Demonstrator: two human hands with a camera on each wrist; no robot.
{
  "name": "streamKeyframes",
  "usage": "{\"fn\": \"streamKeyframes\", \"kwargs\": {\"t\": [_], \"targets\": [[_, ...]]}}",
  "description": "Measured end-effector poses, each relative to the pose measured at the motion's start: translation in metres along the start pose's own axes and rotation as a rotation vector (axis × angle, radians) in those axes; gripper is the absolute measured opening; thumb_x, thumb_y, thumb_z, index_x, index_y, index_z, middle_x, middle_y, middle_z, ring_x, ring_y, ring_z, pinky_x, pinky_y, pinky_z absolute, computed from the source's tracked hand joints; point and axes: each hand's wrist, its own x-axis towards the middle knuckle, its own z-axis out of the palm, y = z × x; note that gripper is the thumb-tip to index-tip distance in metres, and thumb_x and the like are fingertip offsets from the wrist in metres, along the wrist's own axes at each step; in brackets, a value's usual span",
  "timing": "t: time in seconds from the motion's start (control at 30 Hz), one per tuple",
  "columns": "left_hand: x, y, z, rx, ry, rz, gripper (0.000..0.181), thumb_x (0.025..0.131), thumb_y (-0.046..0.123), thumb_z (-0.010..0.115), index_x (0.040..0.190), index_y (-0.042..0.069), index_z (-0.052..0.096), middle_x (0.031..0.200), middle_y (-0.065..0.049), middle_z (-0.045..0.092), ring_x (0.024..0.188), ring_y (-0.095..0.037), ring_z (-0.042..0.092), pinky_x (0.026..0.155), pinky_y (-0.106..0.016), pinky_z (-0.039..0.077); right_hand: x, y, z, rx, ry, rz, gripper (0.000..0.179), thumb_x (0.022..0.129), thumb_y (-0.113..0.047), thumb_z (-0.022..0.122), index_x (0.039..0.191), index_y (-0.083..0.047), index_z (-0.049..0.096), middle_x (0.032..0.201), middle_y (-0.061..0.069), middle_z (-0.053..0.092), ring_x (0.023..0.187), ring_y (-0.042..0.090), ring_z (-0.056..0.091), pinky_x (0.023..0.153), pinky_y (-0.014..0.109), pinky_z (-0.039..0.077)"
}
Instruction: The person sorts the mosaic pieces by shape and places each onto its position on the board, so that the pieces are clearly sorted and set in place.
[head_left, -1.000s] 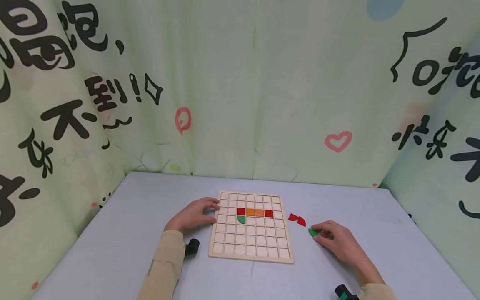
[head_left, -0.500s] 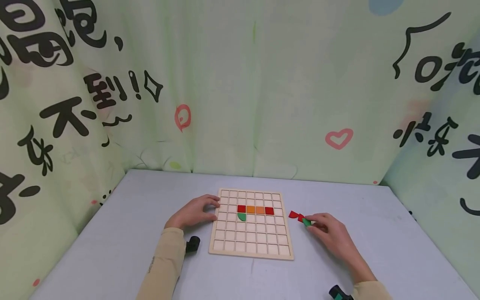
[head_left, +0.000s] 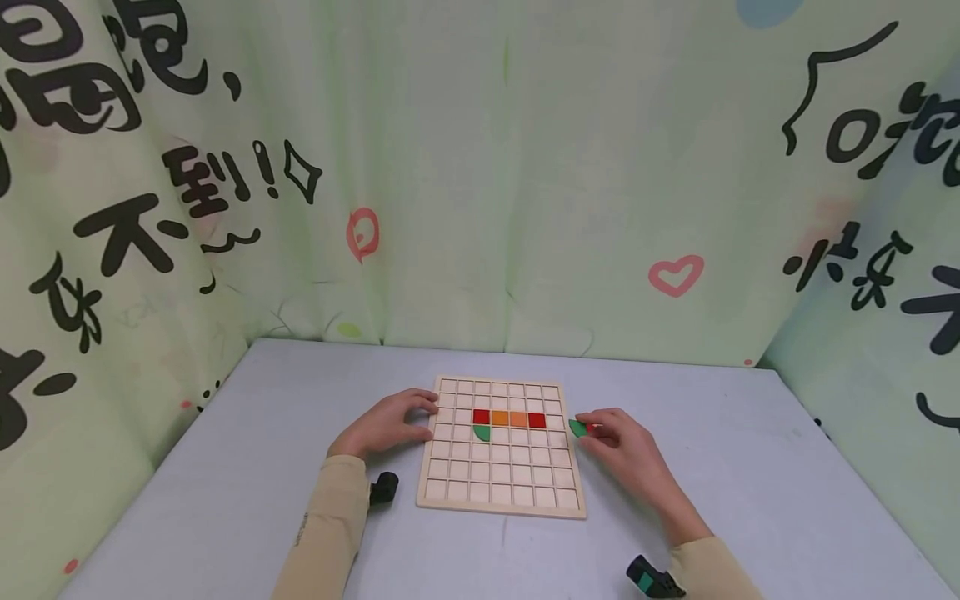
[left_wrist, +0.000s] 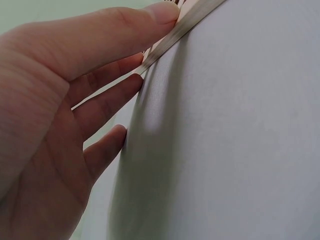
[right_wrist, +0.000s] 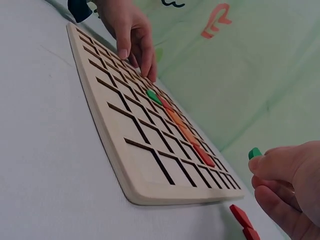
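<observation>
My right hand (head_left: 622,450) pinches a green quarter-circle tile (head_left: 577,427) between thumb and fingers, just off the right edge of a wooden grid board (head_left: 501,513). The tile's tip (right_wrist: 255,153) shows above the thumb in the right wrist view. My left hand (head_left: 382,427) rests its fingertips and thumb along the board's left edge, fingers spread and fairly straight. In one row lie a red square tile (head_left: 481,417), two orange square tiles (head_left: 509,418) and another red square tile (head_left: 537,421). A green quarter-circle tile (head_left: 482,433) sits below the left red one.
Two red tiles (right_wrist: 240,216) lie on the white table (head_left: 315,358) beside the board's right side, mostly hidden behind my right hand in the head view. A printed curtain (head_left: 442,167) encloses the table's back and sides.
My right hand has carried the green tile left and away from me, over the red tiles to the board's right edge. My left hand stays at the board.
</observation>
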Motion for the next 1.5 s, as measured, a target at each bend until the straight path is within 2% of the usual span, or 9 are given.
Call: {"fn": "streamKeyframes", "kwargs": {"t": [0.23, 0.43, 0.63, 0.9, 1.13, 1.5], "targets": [[0.001, -0.001, 0.0, 0.002, 0.001, -0.005, 0.033, 0.083, 0.013, 0.078, 0.115, 0.009, 0.069, 0.14, -0.001, 0.052, 0.137, -0.026, 0.04, 0.114, -0.042, 0.034, 0.014, -0.008, 0.012, 0.023, -0.03, 0.049, 0.031, 0.088, -0.009, 0.073, 0.118, -0.007, 0.068, 0.115, 0.009, 0.06, 0.099, 0.022, 0.065, 0.086, 0.035, 0.057], [-0.001, -0.002, 0.001, 0.003, -0.001, -0.002, 0.034, 0.084, 0.013, 0.077, 0.116, 0.009, 0.068, 0.141, -0.001, 0.052, 0.137, -0.027, 0.039, 0.113, -0.043, 0.034, 0.021, -0.018, 0.026, 0.047, -0.063, 0.083, 0.037, 0.089, -0.011, 0.072, 0.125, -0.008, 0.064, 0.117, 0.008, 0.061, 0.098, 0.021, 0.064, 0.086, 0.036, 0.057], [-0.003, 0.0, 0.0, 0.001, -0.006, -0.012, 0.034, 0.084, 0.013, 0.077, 0.117, 0.009, 0.068, 0.142, -0.002, 0.051, 0.138, -0.027, 0.039, 0.114, -0.043, 0.034, 0.026, -0.029, 0.039, 0.058, -0.086, 0.068, 0.027, 0.087, -0.011, 0.073, 0.114, -0.01, 0.071, 0.108, 0.004, 0.062, 0.088, 0.015, 0.063, 0.078, 0.03, 0.055], [0.0, 0.002, -0.003, -0.003, -0.011, -0.002, 0.034, 0.084, 0.012, 0.077, 0.117, 0.008, 0.068, 0.142, -0.002, 0.051, 0.138, -0.027, 0.039, 0.113, -0.042, 0.034, 0.03, -0.038, 0.056, 0.088, -0.093, 0.066, 0.025, 0.085, -0.012, 0.076, 0.11, -0.012, 0.072, 0.105, 0.001, 0.063, 0.085, 0.012, 0.062, 0.077, 0.027, 0.055], [0.001, 0.002, -0.004, -0.003, -0.007, -0.003, 0.034, 0.084, 0.013, 0.077, 0.116, 0.008, 0.068, 0.141, -0.003, 0.052, 0.137, -0.027, 0.04, 0.113, -0.043, 0.034, 0.033, -0.046, 0.068, 0.099, -0.13, 0.004, 0.023, 0.083, -0.008, 0.077, 0.106, -0.008, 0.072, 0.095, 0.0, 0.066, 0.078, 0.01, 0.062, 0.074, 0.026, 0.055], [0.0, 0.001, -0.001, -0.009, -0.003, 0.007, 0.033, 0.083, 0.013, 0.078, 0.115, 0.008, 0.068, 0.14, -0.003, 0.053, 0.136, -0.027, 0.041, 0.113, -0.042, 0.035, 0.035, -0.052, 0.079, 0.018, -0.143, -0.018, 0.016, 0.082, -0.008, 0.078, 0.099, -0.008, 0.075, 0.091, 0.0, 0.064, 0.075, 0.01, 0.056, 0.069, 0.024, 0.052]]}}
